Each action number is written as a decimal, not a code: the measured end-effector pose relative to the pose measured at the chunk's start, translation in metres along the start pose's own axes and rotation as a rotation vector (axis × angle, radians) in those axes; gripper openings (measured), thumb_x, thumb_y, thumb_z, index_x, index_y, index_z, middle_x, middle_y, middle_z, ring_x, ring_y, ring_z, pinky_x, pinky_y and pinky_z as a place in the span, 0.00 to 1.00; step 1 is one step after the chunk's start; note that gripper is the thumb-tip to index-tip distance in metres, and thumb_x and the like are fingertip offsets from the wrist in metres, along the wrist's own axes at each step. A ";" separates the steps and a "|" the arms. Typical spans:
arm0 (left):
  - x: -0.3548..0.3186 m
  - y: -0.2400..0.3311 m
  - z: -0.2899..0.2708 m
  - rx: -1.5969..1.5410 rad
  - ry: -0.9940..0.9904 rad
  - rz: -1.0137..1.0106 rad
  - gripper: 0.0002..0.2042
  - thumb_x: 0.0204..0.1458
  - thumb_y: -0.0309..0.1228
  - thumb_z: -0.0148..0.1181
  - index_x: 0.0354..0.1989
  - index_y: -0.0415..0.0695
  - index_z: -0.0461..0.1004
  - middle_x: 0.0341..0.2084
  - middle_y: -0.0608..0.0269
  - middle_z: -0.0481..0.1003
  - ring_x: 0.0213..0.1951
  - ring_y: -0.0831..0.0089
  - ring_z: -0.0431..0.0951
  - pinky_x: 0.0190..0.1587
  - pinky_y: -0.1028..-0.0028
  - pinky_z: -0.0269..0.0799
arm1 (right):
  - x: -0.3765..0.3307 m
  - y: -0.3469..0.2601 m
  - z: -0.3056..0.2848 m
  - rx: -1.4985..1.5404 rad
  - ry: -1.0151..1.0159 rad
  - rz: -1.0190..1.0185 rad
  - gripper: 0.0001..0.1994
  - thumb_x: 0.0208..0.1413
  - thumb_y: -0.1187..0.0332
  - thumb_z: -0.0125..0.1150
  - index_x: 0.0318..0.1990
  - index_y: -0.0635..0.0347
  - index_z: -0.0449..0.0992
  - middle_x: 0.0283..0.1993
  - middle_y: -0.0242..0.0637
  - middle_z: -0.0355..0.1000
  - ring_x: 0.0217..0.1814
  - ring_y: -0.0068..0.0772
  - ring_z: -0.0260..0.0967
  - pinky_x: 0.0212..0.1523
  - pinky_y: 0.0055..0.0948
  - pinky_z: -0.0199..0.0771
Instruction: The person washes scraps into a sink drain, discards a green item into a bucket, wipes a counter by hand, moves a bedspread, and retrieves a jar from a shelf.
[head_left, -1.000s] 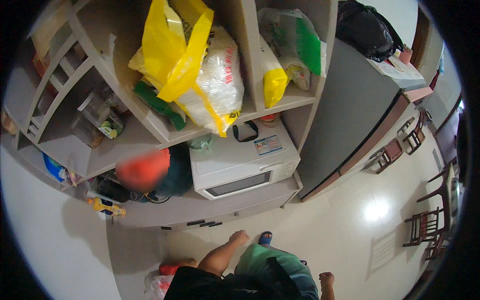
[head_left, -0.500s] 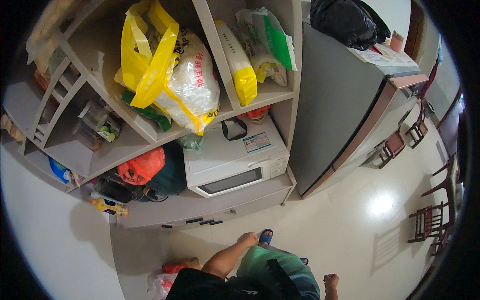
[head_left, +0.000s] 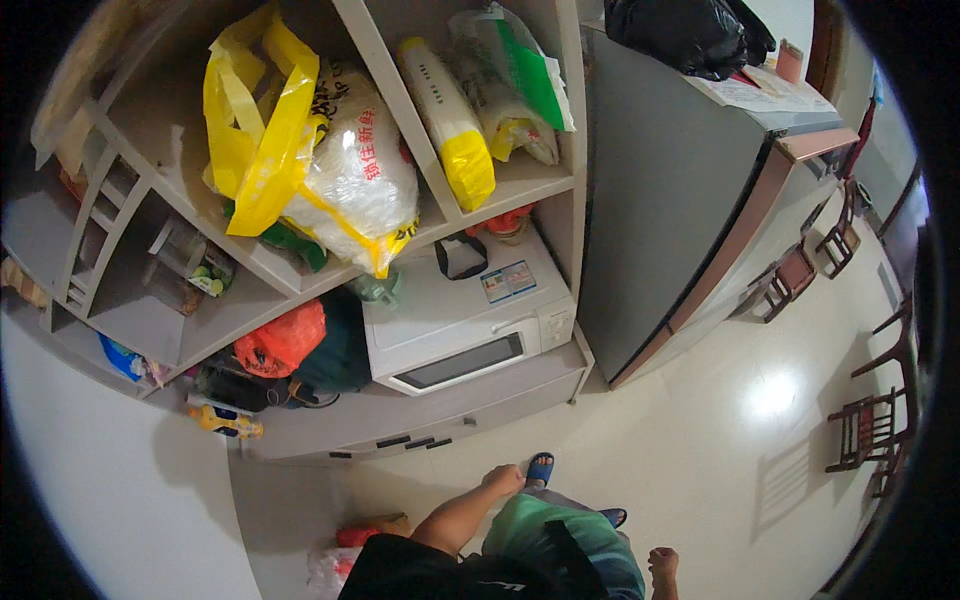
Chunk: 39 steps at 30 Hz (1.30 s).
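My left hand (head_left: 502,479) hangs low in front of me with its fingers curled and nothing in it, a little short of the grey drawer unit (head_left: 420,420) under the white microwave (head_left: 462,325). My right hand (head_left: 662,566) is a closed fist at my side near the lower edge, also holding nothing. A blue sandal (head_left: 540,467) shows on the floor just past my left hand.
Open shelves hold a yellow and white sack (head_left: 320,170), a yellow-ended packet (head_left: 450,125) and a green and white bag (head_left: 515,85). An orange bag (head_left: 283,340) lies left of the microwave. A grey fridge (head_left: 670,200) stands right, dark wooden chairs (head_left: 870,425) farther right.
The view has shifted so the shelves and microwave sit lower and nearer. Both hands keep about the same place beside my body.
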<state>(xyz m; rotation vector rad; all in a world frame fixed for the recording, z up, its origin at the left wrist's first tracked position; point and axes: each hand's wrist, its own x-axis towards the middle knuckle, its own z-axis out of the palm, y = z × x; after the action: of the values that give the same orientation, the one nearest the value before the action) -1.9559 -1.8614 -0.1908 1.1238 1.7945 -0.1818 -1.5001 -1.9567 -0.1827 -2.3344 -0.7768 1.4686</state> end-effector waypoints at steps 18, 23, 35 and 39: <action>0.012 0.005 -0.021 -0.014 0.178 0.030 0.11 0.40 0.43 0.53 0.28 0.50 0.72 0.28 0.60 0.73 0.34 0.62 0.72 0.35 0.64 0.68 | 0.006 -0.014 0.013 0.075 -0.005 0.012 0.07 0.44 0.68 0.50 0.24 0.63 0.67 0.17 0.33 0.65 0.17 0.25 0.64 0.14 0.22 0.62; 0.005 -0.004 -0.023 0.005 0.156 0.037 0.12 0.40 0.43 0.52 0.29 0.49 0.71 0.29 0.59 0.73 0.34 0.61 0.72 0.35 0.64 0.67 | 0.006 -0.025 0.016 0.033 -0.020 0.017 0.09 0.44 0.67 0.52 0.23 0.64 0.67 0.16 0.33 0.65 0.15 0.23 0.63 0.13 0.22 0.61; 0.002 -0.006 -0.011 0.002 0.100 0.007 0.15 0.42 0.46 0.51 0.31 0.48 0.70 0.31 0.58 0.72 0.36 0.62 0.71 0.37 0.64 0.66 | 0.014 -0.008 0.009 -0.005 -0.036 0.040 0.07 0.42 0.69 0.52 0.21 0.63 0.68 0.15 0.33 0.65 0.15 0.24 0.62 0.12 0.21 0.60; -0.004 0.009 -0.013 -0.015 0.126 0.020 0.16 0.42 0.47 0.50 0.29 0.47 0.70 0.30 0.57 0.72 0.36 0.61 0.71 0.37 0.63 0.66 | 0.007 -0.008 0.005 0.069 0.011 0.041 0.07 0.42 0.70 0.51 0.20 0.64 0.69 0.15 0.33 0.65 0.15 0.24 0.63 0.12 0.21 0.60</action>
<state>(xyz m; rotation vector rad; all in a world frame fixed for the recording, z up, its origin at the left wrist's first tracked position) -1.9570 -1.8512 -0.1771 1.1641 1.8915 -0.0864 -1.5045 -1.9462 -0.1859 -2.3184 -0.6682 1.4745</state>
